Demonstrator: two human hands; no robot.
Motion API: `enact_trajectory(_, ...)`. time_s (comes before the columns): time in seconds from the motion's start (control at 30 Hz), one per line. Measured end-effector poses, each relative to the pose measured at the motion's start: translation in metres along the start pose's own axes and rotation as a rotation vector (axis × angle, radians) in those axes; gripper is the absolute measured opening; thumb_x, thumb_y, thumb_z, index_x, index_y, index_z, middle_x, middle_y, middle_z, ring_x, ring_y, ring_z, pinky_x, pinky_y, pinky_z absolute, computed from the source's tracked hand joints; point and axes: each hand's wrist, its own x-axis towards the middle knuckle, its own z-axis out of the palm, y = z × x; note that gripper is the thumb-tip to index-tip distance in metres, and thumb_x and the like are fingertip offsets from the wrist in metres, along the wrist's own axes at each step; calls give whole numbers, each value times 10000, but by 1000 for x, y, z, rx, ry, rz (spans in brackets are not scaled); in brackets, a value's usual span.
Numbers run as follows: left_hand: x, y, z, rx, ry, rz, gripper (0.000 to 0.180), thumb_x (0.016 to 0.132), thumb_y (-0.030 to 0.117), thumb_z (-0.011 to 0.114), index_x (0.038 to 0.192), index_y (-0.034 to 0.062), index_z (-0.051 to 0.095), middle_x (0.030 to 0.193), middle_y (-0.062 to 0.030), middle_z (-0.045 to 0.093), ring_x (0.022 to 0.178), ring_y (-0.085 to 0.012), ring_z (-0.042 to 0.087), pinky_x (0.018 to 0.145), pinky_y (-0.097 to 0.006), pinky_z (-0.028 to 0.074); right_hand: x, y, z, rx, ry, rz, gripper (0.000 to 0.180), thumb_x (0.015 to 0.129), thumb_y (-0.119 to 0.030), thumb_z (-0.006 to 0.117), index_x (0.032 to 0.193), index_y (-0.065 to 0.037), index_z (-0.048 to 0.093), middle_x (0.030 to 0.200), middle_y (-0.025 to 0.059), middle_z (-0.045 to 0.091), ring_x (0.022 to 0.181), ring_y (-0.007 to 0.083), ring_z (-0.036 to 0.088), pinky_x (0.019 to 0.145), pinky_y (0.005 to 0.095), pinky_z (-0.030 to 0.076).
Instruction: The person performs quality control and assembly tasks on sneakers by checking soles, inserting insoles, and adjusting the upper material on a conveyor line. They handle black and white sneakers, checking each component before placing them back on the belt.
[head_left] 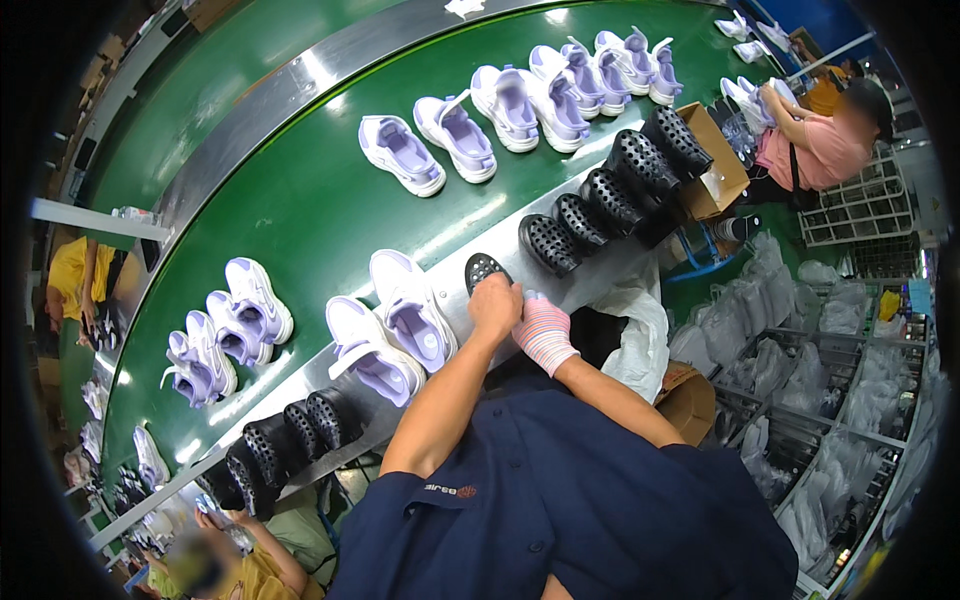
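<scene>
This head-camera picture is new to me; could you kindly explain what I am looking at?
The camera sits on a worker's head and looks down through a fisheye lens, so straight edges bend. The two forearms rising from the bottom belong to that worker. The bare left hand and the right hand, in a pink striped glove, meet on a black perforated insole at the metal edge of a curved green conveyor belt. Pairs of white-and-lilac sneakers lie on the belt, and rows of black insoles stand along its edge. Other people work nearby.
</scene>
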Motion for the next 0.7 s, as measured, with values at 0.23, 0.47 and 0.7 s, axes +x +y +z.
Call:
enact_trajectory(0.23, 13, -35, -7, -685, -304, -255, 347, 891, 260, 799, 650, 71, 637, 536, -42, 586, 467, -125, 540, 434, -310, 399, -6, 37, 4, 1356, -210, 349, 721, 920, -407, 766, 1425, 25, 488, 1313, 174, 633, 1040, 297, 690, 863, 401, 578)
enact_trajectory(0.47, -19, -34, -47, -655, -40, -206, 378, 967, 284, 727, 681, 70, 602, 583, 8, 525, 460, -95, 452, 425, -271, 365, 4, 26, 11, 1568, -199, 378, 425, 931, -205, 770, 1284, -39, 602, 1007, 77, 715, 803, 205, 701, 693, 339, 572)
enact_trajectory(0.7, -83, -47, -102, -1479, -302, -266, 232, 1054, 295, 613, 1004, 72, 652, 896, -15, 677, 729, -106, 614, 618, -276, 499, -7, 17, -24, -15, 322, -39, 685, 810, -312, 810, 1357, -13, 527, 1258, 214, 605, 1070, 406, 635, 909, 483, 539)
